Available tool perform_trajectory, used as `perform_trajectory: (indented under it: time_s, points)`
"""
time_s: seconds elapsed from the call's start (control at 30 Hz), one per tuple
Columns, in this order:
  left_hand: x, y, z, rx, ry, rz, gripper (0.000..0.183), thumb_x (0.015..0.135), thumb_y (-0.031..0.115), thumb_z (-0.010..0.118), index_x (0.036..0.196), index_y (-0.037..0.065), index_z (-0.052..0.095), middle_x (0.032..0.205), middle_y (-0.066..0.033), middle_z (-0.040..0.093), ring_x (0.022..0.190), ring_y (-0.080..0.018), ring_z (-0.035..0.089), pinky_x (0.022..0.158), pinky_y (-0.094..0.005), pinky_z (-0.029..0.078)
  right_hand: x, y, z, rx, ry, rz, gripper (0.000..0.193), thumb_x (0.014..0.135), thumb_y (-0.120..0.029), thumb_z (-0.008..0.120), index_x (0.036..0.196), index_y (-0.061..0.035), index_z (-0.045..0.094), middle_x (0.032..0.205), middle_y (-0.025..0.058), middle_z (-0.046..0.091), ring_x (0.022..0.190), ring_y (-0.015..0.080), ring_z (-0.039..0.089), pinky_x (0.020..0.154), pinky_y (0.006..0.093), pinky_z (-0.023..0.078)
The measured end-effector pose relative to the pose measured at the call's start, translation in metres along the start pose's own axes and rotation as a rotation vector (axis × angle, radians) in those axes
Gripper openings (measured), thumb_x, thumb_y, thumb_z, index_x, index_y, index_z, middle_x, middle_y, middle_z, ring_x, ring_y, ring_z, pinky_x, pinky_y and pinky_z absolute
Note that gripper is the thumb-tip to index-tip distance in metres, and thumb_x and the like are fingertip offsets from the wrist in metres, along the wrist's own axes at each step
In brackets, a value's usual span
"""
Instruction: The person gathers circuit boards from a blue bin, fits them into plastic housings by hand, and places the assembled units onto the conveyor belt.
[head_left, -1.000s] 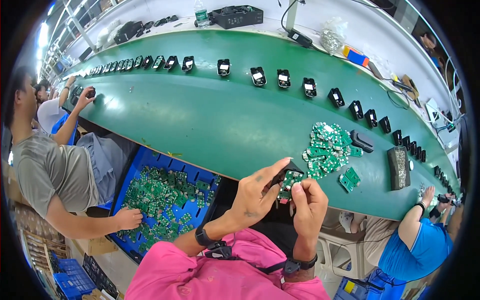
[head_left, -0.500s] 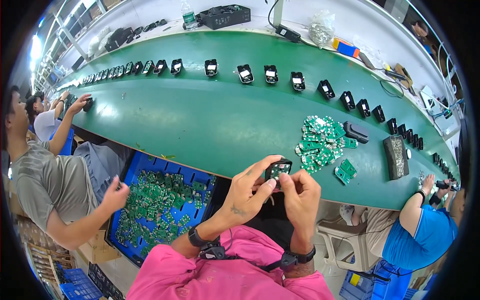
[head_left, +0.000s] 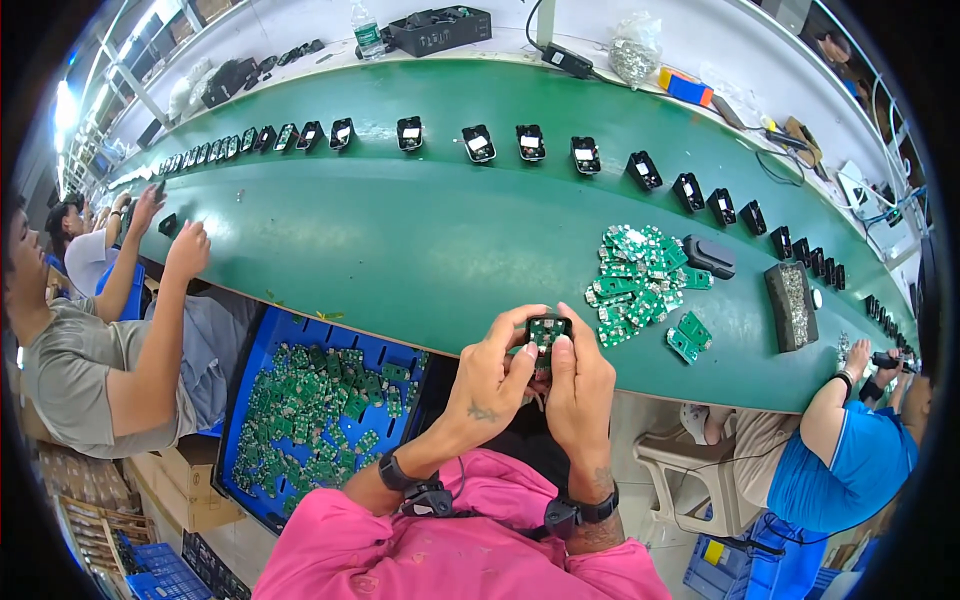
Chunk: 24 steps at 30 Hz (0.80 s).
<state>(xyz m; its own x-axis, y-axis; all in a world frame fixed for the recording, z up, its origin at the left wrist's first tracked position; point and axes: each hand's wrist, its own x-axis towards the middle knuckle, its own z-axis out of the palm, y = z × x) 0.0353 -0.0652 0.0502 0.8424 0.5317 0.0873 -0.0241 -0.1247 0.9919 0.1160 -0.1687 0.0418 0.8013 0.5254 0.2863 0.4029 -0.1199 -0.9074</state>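
Between my two hands, just past the table's near edge, is a small black housing (head_left: 548,328) with a green circuit board seated in its open face. My left hand (head_left: 492,378) grips its left side, thumb at the lower edge. My right hand (head_left: 582,385) wraps the other side, its thumb pressed against the lower part of the board. The underside of the housing is hidden by my fingers. Right of my hands lies a heap of green circuit boards (head_left: 640,280), with a couple of loose boards (head_left: 689,337) beside it.
A closed black case (head_left: 709,257) and a dark block with a speckled top (head_left: 791,307) stand beyond the heap. Black housings (head_left: 530,143) line the green table (head_left: 400,230). A blue bin (head_left: 262,345) of boards sits below left. Co-workers work at both sides.
The housing has turned upright and its board now faces me; my right hand has shifted left around it. The co-worker at left has raised a hand from the bin to the table.
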Motion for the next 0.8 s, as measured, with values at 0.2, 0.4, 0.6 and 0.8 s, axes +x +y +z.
perform_trajectory:
  time_s: [0.2, 0.4, 0.6, 0.8]
  points:
    - [-0.007, -0.004, 0.002, 0.000, 0.015, 0.028, 0.037, 0.100, 0.002, 0.049, 0.137, 0.002, 0.049, 0.106, -0.0111, 0.069, 0.080, -0.0104, 0.067, 0.066, -0.0255, 0.059, -0.006, 0.001, 0.012, 0.118, 0.034, 0.030, 0.038, 0.105, -0.018, 0.048, 0.138, -0.0003, 0.054, 0.091, 0.0138, 0.070, 0.075, 0.0192, 0.067, 0.069, 0.0338, 0.054]
    - [-0.005, -0.022, -0.005, 0.155, 0.120, 0.208, 0.038, 0.099, 0.005, 0.050, 0.137, 0.002, 0.050, 0.099, -0.0111, 0.070, 0.076, -0.0124, 0.068, 0.062, -0.0269, 0.059, -0.003, 0.018, 0.037, 0.096, 0.123, -0.088, 0.034, 0.104, -0.019, 0.051, 0.130, 0.0007, 0.061, 0.096, 0.0164, 0.072, 0.081, 0.0201, 0.070, 0.072, 0.0341, 0.054]
    - [0.055, -0.049, -0.079, -0.091, 0.096, -0.065, 0.042, 0.099, 0.008, 0.051, 0.141, 0.006, 0.050, 0.094, -0.0076, 0.066, 0.069, -0.0126, 0.066, 0.057, -0.0258, 0.057, 0.035, 0.014, 0.071, -0.051, -0.089, 0.047, 0.036, 0.099, -0.018, 0.059, 0.127, 0.0051, 0.061, 0.085, 0.0161, 0.067, 0.072, 0.0244, 0.065, 0.067, 0.0369, 0.052]
    - [0.216, -0.083, -0.222, 0.333, 0.583, -0.021, 0.022, 0.098, 0.016, 0.051, 0.088, -0.002, 0.060, 0.068, -0.0126, 0.066, 0.053, -0.0209, 0.069, 0.046, -0.0352, 0.052, 0.016, 0.045, 0.076, -0.363, -0.008, -0.261, 0.020, 0.090, -0.012, 0.069, 0.106, 0.0000, 0.066, 0.072, 0.0102, 0.058, 0.060, 0.0272, 0.058, 0.057, 0.0400, 0.046]
